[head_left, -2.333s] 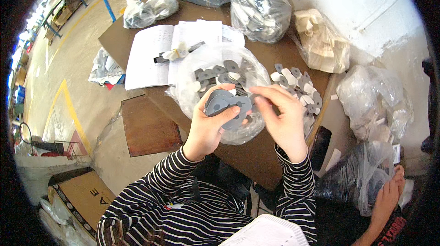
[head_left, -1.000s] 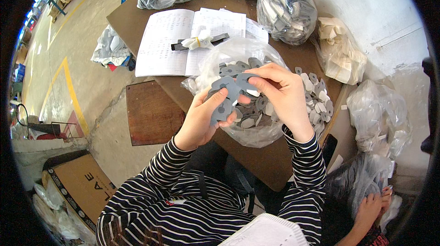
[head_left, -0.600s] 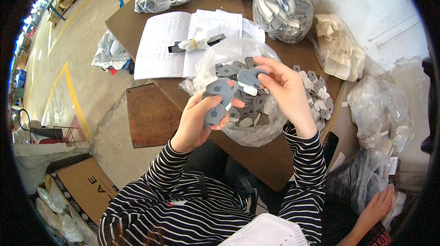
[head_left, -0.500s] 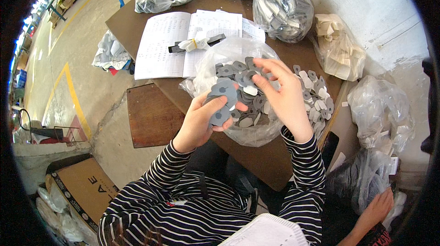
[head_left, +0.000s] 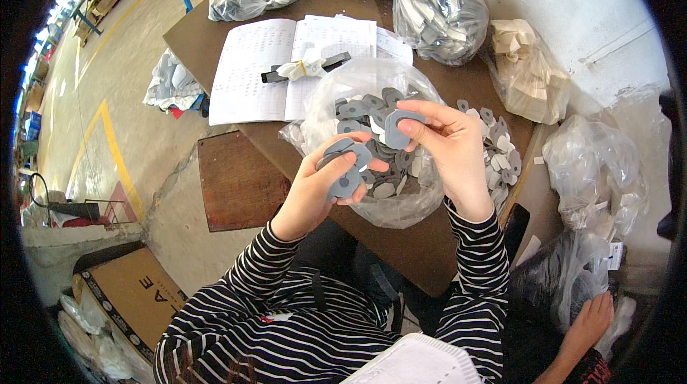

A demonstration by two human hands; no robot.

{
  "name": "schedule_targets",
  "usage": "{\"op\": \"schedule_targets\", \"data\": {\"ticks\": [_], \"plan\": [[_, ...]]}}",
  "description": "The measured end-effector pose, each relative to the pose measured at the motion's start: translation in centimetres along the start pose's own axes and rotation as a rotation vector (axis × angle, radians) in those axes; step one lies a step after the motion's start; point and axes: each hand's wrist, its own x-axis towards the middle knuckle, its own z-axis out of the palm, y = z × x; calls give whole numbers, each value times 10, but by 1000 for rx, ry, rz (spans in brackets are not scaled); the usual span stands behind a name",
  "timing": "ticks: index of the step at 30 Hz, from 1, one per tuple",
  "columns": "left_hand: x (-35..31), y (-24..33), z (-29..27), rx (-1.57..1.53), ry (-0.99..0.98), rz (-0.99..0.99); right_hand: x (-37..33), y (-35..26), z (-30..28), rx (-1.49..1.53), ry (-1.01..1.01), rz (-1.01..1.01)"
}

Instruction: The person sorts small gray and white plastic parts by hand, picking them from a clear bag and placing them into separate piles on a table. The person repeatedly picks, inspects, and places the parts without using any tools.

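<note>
My left hand [head_left: 315, 176] is closed round several flat grey die-cut pieces [head_left: 346, 162], rounded in outline and with small dark spots, the thumb pressing on top. To its right, my right hand [head_left: 451, 144] pinches a grey piece [head_left: 402, 128] between thumb and fingers. Both hands are above a clear plastic bag [head_left: 401, 212], whose mouth is spread wide on the brown table. Inside it lies a heap of loose grey and white pieces [head_left: 386, 189]. More such pieces [head_left: 501, 151] are scattered on the table, partly hidden by my right hand.
An open notebook [head_left: 247, 62] with a dark strip bundle [head_left: 304, 69] lies behind the bag. Filled plastic bags [head_left: 440, 12] stand at the back and right. A wooden stool [head_left: 240, 183] is at left. Another person's hand [head_left: 592, 319] touches a bag at lower right.
My right hand has drawn slightly right and down, now with a grey piece pinched clearly above the bag. My left hand keeps its stack in nearly the same place.
</note>
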Motion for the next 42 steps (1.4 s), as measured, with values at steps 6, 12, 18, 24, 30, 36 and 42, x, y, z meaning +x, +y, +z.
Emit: {"op": "schedule_targets", "data": {"ticks": [6, 12, 18, 24, 30, 36, 42], "plan": [[1, -3, -9, -81, -64, 43, 5, 4, -9, -39, -53, 96], [1, 0, -1, -112, -2, 20, 7, 12, -3, -774, 38, -423], [1, -12, -13, -20, -104, -44, -5, 4, 23, -522, -159, -280], [-2, -8, -4, -47, -61, 4, -10, 3, 28, -416, -117, -258], [0, -6, -4, -148, -89, 38, -5, 3, 18, -361, 78, -359], [1, -8, -2, -152, 11, 62, -9, 13, 9, -13, 58, 0], [7, -19, -2, -29, 146, 197, -13, 9, 13, 28, 7, 89]]}}
